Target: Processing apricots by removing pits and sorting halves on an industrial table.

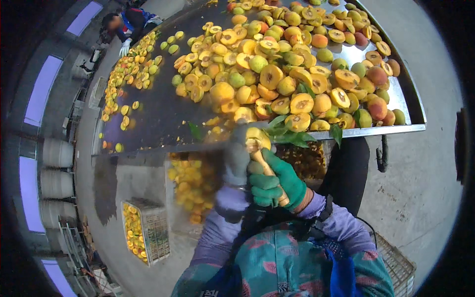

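Note:
My right hand (276,180), in a green glove, is wrapped around the wooden handle (264,163) of a small hand tool. The tool's upper end meets the cut face of a yellow peach half (262,138), so its working tip is hidden. My left hand (236,152), in a grey glove and blurred, holds that half from the left side. Both hands are just off the near edge of a metal-rimmed table (386,129). Close beyond them lies a large heap of halved and whole peaches (274,78), with green leaves (293,135) at its near side.
Below the table edge stands a crate of peach halves (191,185), partly blurred. Another filled crate (156,230) is on the floor at left. A co-worker (135,24) in white gloves leans over the far left end by more halves (130,70). An openwork crate (395,260) sits lower right.

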Motion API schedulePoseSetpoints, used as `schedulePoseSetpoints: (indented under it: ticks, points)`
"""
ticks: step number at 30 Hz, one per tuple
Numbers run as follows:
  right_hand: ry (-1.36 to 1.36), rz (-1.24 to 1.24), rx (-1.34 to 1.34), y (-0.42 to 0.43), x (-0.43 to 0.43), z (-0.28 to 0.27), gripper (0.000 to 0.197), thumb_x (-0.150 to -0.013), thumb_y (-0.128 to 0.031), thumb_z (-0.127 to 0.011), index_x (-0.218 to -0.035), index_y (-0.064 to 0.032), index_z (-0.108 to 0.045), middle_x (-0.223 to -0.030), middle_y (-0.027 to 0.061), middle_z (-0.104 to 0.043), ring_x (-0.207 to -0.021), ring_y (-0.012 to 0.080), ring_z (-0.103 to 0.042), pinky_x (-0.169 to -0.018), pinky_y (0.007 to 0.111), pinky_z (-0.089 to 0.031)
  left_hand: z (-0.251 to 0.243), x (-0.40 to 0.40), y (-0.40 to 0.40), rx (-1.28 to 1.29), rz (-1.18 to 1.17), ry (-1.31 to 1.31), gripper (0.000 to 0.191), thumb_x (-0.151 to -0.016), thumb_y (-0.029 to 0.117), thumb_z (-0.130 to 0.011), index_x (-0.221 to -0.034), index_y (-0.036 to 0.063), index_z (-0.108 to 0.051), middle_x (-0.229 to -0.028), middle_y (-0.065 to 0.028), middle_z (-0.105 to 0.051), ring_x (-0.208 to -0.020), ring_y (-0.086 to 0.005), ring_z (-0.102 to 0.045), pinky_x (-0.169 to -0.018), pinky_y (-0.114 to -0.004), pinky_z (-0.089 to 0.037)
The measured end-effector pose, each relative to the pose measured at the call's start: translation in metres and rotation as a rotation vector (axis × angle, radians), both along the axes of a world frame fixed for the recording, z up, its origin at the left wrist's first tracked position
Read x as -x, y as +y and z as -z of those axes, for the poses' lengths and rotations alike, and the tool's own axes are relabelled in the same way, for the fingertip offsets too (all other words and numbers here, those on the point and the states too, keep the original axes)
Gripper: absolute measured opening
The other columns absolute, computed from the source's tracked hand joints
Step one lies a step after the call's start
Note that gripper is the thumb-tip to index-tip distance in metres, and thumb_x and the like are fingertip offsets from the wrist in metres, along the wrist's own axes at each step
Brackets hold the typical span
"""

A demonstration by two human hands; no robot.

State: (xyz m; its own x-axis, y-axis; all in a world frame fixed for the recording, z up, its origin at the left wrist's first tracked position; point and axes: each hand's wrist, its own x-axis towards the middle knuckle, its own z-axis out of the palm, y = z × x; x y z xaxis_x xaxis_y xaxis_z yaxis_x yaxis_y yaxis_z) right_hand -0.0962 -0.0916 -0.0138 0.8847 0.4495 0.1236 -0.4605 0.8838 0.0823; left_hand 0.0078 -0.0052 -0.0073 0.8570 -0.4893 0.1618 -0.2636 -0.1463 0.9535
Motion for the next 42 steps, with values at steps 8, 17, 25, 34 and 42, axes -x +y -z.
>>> schedulePoseSetpoints:
  ticks: [8,17,25,34,42]
  points:
    - [0.597,0.058,0.401,-0.056,0.046,0.034,0.035,-0.093,-0.044,-0.041,-0.091,-0.0114,-0.052,-0.066,0.0012,-0.049,-0.052,0.0145,-0.046,-0.046,0.028,-0.038,-0.003,-0.044,0.1,-0.945,-0.319,-0.683,0.027,-0.078,0.029,-0.064,-0.096,0.0085,-0.062,-0.089,-0.011,-0.064,-0.084,-0.0248,-0.062,-0.075,-0.04,-0.048]
    - [-0.145,0.888,2.054,-0.029,0.004,0.013,0.034,-0.092,-0.035,-0.047,-0.092,-0.0009,-0.052,-0.067,0.0159,-0.057,-0.058,0.0287,-0.056,-0.053,0.042,-0.044,0.008,-0.086,-0.027,-0.731,0.161,-0.196,0.039,-0.076,0.018,-0.063,-0.113,0.0064,-0.055,-0.092,-0.0177,-0.061,-0.091,-0.0301,-0.06,-0.077,-0.039,-0.049]
    - [-0.007,0.636,2.146,-0.01,-0.016,0.022,0.037,-0.092,-0.037,-0.043,-0.098,0.0001,-0.046,-0.064,0.023,-0.057,-0.06,0.0415,-0.057,-0.051,0.051,-0.042,-0.011,-0.003,-0.006,-0.322,0.097,-0.498,0.022,-0.083,0.011,-0.052,-0.103,0.0036,-0.057,-0.098,-0.0125,-0.059,-0.092,-0.0267,-0.057,-0.084,-0.035,-0.044]
    - [0.07,0.623,2.052,-0.009,-0.001,-0.003,0.036,-0.093,-0.035,-0.044,-0.092,0.0003,-0.052,-0.07,0.0253,-0.057,-0.069,0.0439,-0.056,-0.055,0.048,-0.042,0.0,0.001,-0.013,-0.322,-0.034,-0.618,0.022,-0.088,0.012,-0.04,-0.102,0.0037,-0.056,-0.098,-0.0142,-0.058,-0.094,-0.0275,-0.055,-0.085,-0.035,-0.043]
    - [0.076,0.727,1.714,0.001,-0.002,0.022,0.033,-0.094,-0.03,-0.044,-0.09,0.0017,-0.052,-0.061,0.0126,-0.05,-0.055,0.0209,-0.05,-0.051,0.035,-0.04,-0.003,0.016,-0.019,-0.343,-0.082,-0.502,0.025,-0.087,0.009,-0.041,-0.107,0.0047,-0.055,-0.106,-0.0141,-0.057,-0.099,-0.026,-0.053,-0.088,-0.034,-0.041]
